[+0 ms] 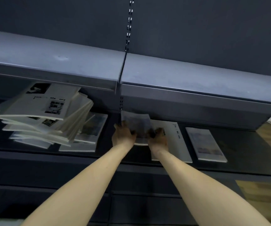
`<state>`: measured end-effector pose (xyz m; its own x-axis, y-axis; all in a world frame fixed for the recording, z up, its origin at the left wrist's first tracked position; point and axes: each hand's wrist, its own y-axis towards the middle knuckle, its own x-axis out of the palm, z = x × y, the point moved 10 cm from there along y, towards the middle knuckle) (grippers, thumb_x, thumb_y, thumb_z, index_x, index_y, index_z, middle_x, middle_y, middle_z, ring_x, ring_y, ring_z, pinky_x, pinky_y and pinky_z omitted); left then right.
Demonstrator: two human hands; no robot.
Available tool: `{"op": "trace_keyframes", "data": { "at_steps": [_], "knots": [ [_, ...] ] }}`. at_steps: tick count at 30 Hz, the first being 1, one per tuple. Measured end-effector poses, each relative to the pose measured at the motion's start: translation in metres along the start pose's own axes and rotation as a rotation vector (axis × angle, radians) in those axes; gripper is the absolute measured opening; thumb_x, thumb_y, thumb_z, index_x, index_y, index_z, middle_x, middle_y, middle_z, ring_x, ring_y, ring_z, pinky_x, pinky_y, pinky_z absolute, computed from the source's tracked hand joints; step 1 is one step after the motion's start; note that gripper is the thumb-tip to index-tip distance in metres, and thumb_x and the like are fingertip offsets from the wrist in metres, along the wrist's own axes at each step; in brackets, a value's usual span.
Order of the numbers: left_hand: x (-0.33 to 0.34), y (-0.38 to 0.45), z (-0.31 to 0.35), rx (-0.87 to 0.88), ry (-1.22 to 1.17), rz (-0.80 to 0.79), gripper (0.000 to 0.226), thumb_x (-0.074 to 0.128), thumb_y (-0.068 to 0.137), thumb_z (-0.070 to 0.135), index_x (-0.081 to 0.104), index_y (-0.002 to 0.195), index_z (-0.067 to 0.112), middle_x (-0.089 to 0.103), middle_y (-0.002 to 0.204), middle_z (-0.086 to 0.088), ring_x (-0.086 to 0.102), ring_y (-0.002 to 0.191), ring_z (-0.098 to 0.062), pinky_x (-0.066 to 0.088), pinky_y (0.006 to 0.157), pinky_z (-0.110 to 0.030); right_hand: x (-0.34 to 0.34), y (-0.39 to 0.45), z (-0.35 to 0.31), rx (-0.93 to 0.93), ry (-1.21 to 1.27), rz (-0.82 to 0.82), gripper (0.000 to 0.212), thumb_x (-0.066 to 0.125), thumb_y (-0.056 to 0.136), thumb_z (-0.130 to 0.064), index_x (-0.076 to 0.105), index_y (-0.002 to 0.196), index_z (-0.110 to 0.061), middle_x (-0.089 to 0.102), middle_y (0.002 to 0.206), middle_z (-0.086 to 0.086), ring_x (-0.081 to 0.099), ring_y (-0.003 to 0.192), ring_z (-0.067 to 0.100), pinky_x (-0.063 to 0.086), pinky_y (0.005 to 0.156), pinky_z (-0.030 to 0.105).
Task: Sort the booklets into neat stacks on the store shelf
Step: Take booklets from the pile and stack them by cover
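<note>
A small booklet (140, 126) is held over the dark shelf (131, 154), near its middle, just below the edge of the upper shelf (82, 67). It is gripped from both sides: the left hand (123, 133) is clamped on its left edge and the right hand (157, 136) on its right edge, fingers curled round the cover. The two-sided hold is judged to serve squaring and level lowering, so that the booklet is set down straight rather than dropped askew; whether it already rests on the shelf cannot be told, the picture being blurred there. To the left, an untidy pile of booklets (46, 118) is noted, fanned and tilted, with corners overhanging; it is judged to be the unsorted stock. Just right of the hands a white booklet (175, 141) lies flat, partly covered by the right hand, and farther right a printed booklet (205, 143) lies flat and apart, both aligned with the shelf front. These are judged to be the beginnings of separate stacks by title. Most of the sorting is judged to remain outstanding.
</note>
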<state>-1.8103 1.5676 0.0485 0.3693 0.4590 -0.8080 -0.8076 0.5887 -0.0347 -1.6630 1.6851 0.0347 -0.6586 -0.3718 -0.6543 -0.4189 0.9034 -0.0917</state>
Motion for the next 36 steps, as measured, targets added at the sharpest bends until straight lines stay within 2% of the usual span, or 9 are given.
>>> {"op": "trace_keyframes", "data": {
  "at_steps": [9, 12, 15, 18, 22, 28, 30, 33, 36],
  "knots": [
    [0.079, -0.026, 0.088, 0.026, -0.012, -0.032, 0.053, 0.055, 0.093, 0.042, 0.039, 0.138, 0.019, 0.043, 0.130, -0.013, 0.058, 0.107, -0.031, 0.046, 0.071, -0.034, -0.075, 0.035, 0.091, 0.022, -0.072, 0.023, 0.038, 0.057, 0.097, -0.035, 0.052, 0.124, -0.009, 0.064, 0.113, 0.009, 0.065, 0.103, 0.029, 0.040, 0.071, 0.029],
    [0.109, -0.033, 0.116, 0.047, -0.011, -0.043, 0.051, 0.053, 0.094, 0.044, 0.040, 0.137, 0.019, 0.043, 0.130, -0.013, 0.058, 0.105, -0.031, 0.048, 0.071, -0.034, -0.097, 0.046, 0.121, -0.006, -0.100, 0.040, 0.043, 0.058, 0.094, -0.043, 0.052, 0.124, -0.013, 0.066, 0.110, 0.004, 0.066, 0.100, 0.027, 0.046, 0.071, 0.032],
    [0.137, -0.041, 0.139, 0.056, -0.028, -0.053, 0.050, 0.053, 0.095, 0.043, 0.041, 0.137, 0.020, 0.044, 0.133, -0.012, 0.057, 0.109, -0.030, 0.050, 0.079, -0.036, -0.114, 0.061, 0.151, -0.018, -0.101, 0.028, 0.044, 0.057, 0.092, -0.050, 0.052, 0.123, -0.018, 0.067, 0.107, 0.003, 0.066, 0.096, 0.021, 0.054, 0.076, 0.035],
    [0.163, -0.046, 0.157, 0.037, -0.035, -0.065, 0.049, 0.056, 0.092, 0.044, 0.044, 0.135, 0.022, 0.049, 0.133, -0.010, 0.056, 0.114, -0.028, 0.051, 0.085, -0.037, -0.141, 0.068, 0.169, -0.003, -0.066, 0.040, 0.044, 0.058, 0.092, -0.052, 0.053, 0.117, -0.017, 0.066, 0.103, 0.002, 0.065, 0.093, 0.023, 0.047, 0.070, 0.033],
    [0.191, -0.053, 0.183, 0.033, -0.055, -0.108, 0.049, 0.058, 0.090, 0.044, 0.045, 0.133, 0.023, 0.051, 0.125, -0.008, 0.057, 0.108, -0.027, 0.046, 0.079, -0.033, -0.167, 0.077, 0.198, 0.012, -0.046, 0.064, 0.041, 0.059, 0.093, -0.048, 0.053, 0.119, -0.017, 0.065, 0.108, 0.004, 0.065, 0.097, 0.024, 0.046, 0.072, 0.034],
    [0.227, -0.067, 0.219, 0.072, -0.088, -0.218, 0.051, 0.062, 0.080, 0.047, 0.048, 0.126, 0.029, 0.047, 0.118, -0.002, 0.058, 0.104, -0.025, 0.049, 0.082, -0.033, -0.204, 0.088, 0.237, 0.093, 0.005, 0.140, 0.040, 0.061, 0.094, -0.041, 0.053, 0.126, -0.019, 0.064, 0.118, 0.004, 0.063, 0.107, 0.028, 0.045, 0.078, 0.033],
    [0.241, -0.068, 0.227, 0.076, -0.109, -0.272, 0.058, 0.060, 0.070, 0.056, 0.050, 0.122, 0.033, 0.049, 0.118, 0.002, 0.057, 0.104, -0.021, 0.049, 0.085, -0.031, -0.209, 0.090, 0.241, 0.093, 0.001, 0.149, 0.042, 0.059, 0.095, -0.039, 0.051, 0.130, -0.018, 0.060, 0.124, 0.005, 0.061, 0.111, 0.029, 0.042, 0.079, 0.033],
    [0.259, -0.062, 0.230, 0.075, -0.119, -0.291, 0.074, 0.052, 0.051, 0.064, 0.052, 0.120, 0.037, 0.056, 0.120, 0.005, 0.057, 0.108, -0.018, 0.053, 0.090, -0.039, -0.213, 0.092, 0.246, 0.079, -0.052, 0.165, 0.046, 0.057, 0.095, -0.043, 0.051, 0.132, -0.016, 0.057, 0.126, 0.009, 0.059, 0.111, 0.029, 0.045, 0.082, 0.035],
    [0.266, -0.063, 0.238, 0.086, -0.099, -0.299, 0.068, 0.056, 0.058, 0.060, 0.053, 0.122, 0.034, 0.054, 0.123, 0.003, 0.055, 0.110, -0.019, 0.053, 0.090, -0.041, -0.219, 0.093, 0.251, 0.074, -0.095, 0.190, 0.044, 0.055, 0.095, -0.043, 0.054, 0.127, -0.013, 0.054, 0.125, 0.010, 0.059, 0.107, 0.028, 0.046, 0.078, 0.034]
  ]
}}
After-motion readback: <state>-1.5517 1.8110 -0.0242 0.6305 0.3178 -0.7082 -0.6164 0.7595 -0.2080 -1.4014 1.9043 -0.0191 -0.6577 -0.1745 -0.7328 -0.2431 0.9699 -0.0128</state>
